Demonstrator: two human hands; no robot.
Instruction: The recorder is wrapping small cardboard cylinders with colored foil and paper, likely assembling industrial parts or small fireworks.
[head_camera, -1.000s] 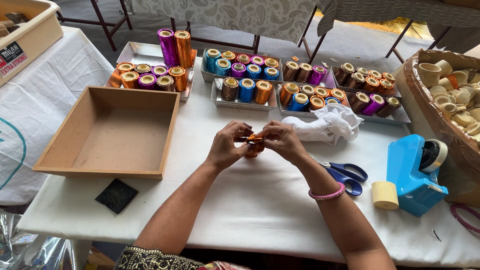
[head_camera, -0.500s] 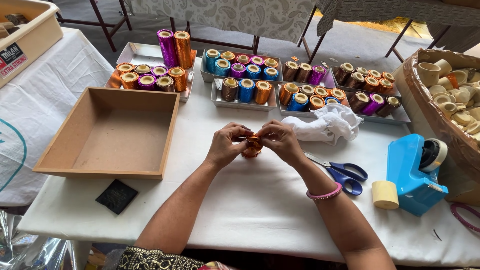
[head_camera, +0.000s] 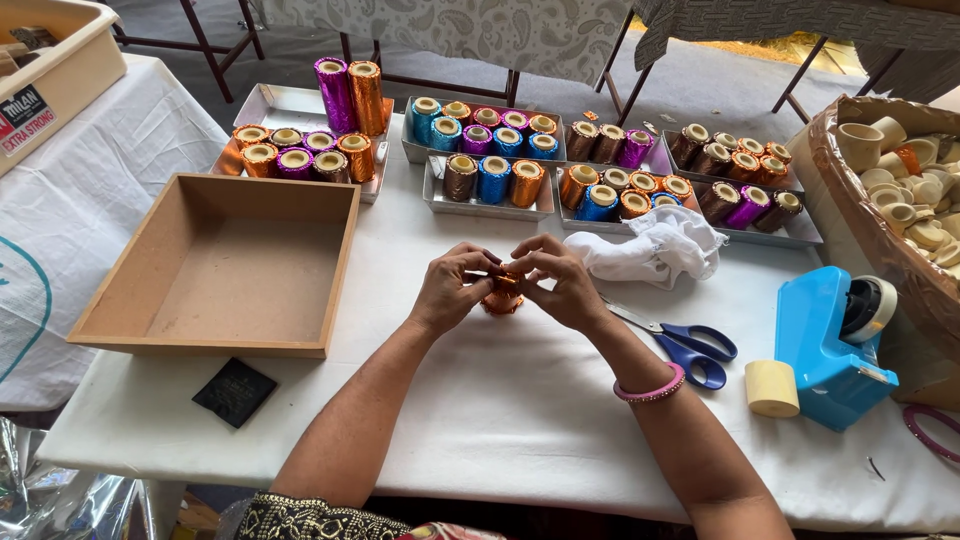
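**Foil wrap in hand at tabletop centre: both hands pinching one small cup**

Nearest the wearer, at 6 o'clock, both forearms reach in over the white-clothed tabletop (head_camera: 520, 400); the right wrist carries a pink bangle (head_camera: 650, 388). At centre, the left hand (head_camera: 450, 292) and the right hand (head_camera: 560, 285) are drawn together, fingertips pinching an orange foil-wrapped cup (head_camera: 502, 294) held between them just above the cloth. Neither hand is spread.

Judgement on method: the foil appears to be in the course of being tucked or smoothed about the cup. It would be done best by steadying the cup with one hand while the other presses the foil flat in small folds, with light pressure so that the thin foil does not tear.

At 3 o'clock lie blue-handled scissors (head_camera: 690, 345), a cream tape roll (head_camera: 771, 388) and a blue tape dispenser (head_camera: 835, 345). At 9 o'clock stands a shallow brown box (head_camera: 215, 265), with a black card (head_camera: 235, 391) at 8 o'clock. At 1 o'clock lies a white cloth (head_camera: 660, 250). Furthest, at 12 o'clock, metal trays (head_camera: 490, 207) hold finished cups in orange, blue, purple and brown foil; at 2 o'clock a bin holds plain cream cups (head_camera: 915, 190).

Against the frame half a second earlier: the hands remain at the same spot, the cup sits slightly lower between the fingers, and nothing else has shifted.
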